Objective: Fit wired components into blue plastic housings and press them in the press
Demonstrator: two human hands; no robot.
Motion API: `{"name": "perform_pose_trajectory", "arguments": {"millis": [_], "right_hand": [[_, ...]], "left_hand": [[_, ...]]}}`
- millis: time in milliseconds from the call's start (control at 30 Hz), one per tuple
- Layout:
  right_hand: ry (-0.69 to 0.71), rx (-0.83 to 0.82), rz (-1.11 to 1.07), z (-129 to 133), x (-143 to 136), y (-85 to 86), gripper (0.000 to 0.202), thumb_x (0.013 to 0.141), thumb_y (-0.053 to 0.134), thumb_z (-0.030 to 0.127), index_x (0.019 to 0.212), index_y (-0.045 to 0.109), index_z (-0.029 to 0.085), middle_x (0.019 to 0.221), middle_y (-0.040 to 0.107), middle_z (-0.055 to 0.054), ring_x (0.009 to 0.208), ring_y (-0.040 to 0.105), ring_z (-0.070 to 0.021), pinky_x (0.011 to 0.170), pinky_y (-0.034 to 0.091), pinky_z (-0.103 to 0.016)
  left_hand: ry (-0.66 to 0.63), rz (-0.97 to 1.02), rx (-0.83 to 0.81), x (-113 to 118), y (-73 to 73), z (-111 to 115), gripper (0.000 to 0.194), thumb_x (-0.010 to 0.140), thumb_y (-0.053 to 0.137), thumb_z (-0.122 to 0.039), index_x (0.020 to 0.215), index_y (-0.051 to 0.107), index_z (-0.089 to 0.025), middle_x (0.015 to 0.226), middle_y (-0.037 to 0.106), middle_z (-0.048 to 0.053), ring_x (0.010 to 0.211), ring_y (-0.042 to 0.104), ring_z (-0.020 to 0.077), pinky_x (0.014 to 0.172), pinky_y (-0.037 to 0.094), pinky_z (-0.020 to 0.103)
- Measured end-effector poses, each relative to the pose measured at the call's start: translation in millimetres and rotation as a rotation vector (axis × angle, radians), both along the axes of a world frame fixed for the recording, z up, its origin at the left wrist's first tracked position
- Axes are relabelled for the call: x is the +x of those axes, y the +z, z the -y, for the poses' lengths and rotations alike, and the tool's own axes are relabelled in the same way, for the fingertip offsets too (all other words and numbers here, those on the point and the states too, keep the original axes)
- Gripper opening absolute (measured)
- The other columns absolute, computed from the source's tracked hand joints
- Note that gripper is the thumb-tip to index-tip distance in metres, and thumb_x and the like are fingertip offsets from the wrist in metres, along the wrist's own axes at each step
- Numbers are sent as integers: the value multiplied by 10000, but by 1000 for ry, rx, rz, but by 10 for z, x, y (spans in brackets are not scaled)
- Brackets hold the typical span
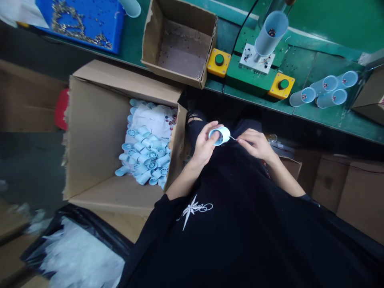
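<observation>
My left hand [203,145] is wrapped round a short light-blue plastic cylinder [225,133], its thumb at the open end. The cylinder is held above my lap, its opening tilted towards me. A thin, pale strip or wire [233,138] runs from its right edge to my right hand [255,143]. The fingertips of that hand are pinched together on the strip; its exact kind is too small to tell. Left of my hands, a large open cardboard box [99,136] contains many similar light-blue cylinders [145,158] and a white sheet or bag [153,119].
Ahead is a green workbench [330,124]. On it are a small carton [180,74], a fixture [257,60] bearing a light-blue tube [267,42], two yellow button boxes [219,69], several upright tubes [303,97] and a blue tray [115,30] of metal parts. A black bag [99,228] lies lower left.
</observation>
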State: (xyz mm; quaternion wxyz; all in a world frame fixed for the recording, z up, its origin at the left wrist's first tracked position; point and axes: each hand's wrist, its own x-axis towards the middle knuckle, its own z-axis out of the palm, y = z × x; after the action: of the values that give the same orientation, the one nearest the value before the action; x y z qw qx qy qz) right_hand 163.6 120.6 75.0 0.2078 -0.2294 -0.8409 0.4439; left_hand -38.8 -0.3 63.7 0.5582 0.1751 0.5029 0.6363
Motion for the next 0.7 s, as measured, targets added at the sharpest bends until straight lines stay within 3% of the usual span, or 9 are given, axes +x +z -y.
{"name": "perform_pose_trajectory", "arguments": {"millis": [67, 167, 300, 400, 633, 700], "right_hand": [[59, 50, 17, 0, 18, 18, 348, 1080, 553, 455, 959, 785, 226, 899, 797, -64, 821, 718, -224, 801, 572, -413], [105, 0, -51, 14, 48, 20, 314, 1071, 574, 420, 934, 781, 227, 874, 791, -54, 794, 719, -213, 787, 574, -408], [-12, -82, -221, 26, 91, -2, 304, 1034, 630, 436, 868, 788, 237, 791, 771, -45, 714, 707, -209, 716, 584, -401], [-79, -71, -215, 23, 92, 1, 317, 1018, 643, 481, 884, 807, 246, 799, 776, -54, 733, 717, -224, 728, 596, -419], [18, -39, -233, 45, 72, 51, 276, 1033, 613, 439, 941, 803, 263, 823, 774, -45, 748, 716, -222, 738, 599, -425], [-15, 49, -243, 62, 63, 40, 231, 1020, 625, 438, 1029, 782, 269, 909, 783, -57, 822, 733, -244, 786, 602, -460]], "left_hand": [[-6, 7, -4, 10, -1, 2, 581, 859, 848, -544, 1313, 649, -242, 1340, 728, 103, 1258, 691, 249, 1037, 580, 366], [-26, 27, 4, 20, 35, 16, 570, 855, 851, -511, 1318, 650, -246, 1312, 733, 91, 1227, 696, 237, 1019, 581, 359], [-76, 7, 24, 15, 102, 44, 591, 845, 842, -492, 1343, 647, -241, 1305, 726, 102, 1222, 692, 251, 1012, 583, 373], [-125, 6, 46, 16, 137, 58, 587, 859, 806, -528, 1341, 660, -225, 1305, 722, 119, 1245, 684, 272, 1053, 570, 402], [-142, -9, 81, 35, 163, 62, 682, 834, 837, -617, 1365, 640, -238, 1324, 712, 126, 1218, 694, 268, 1037, 570, 388], [-149, -27, 87, 45, 152, 60, 712, 827, 844, -633, 1379, 622, -242, 1315, 714, 123, 1198, 703, 263, 1026, 571, 384]]}}
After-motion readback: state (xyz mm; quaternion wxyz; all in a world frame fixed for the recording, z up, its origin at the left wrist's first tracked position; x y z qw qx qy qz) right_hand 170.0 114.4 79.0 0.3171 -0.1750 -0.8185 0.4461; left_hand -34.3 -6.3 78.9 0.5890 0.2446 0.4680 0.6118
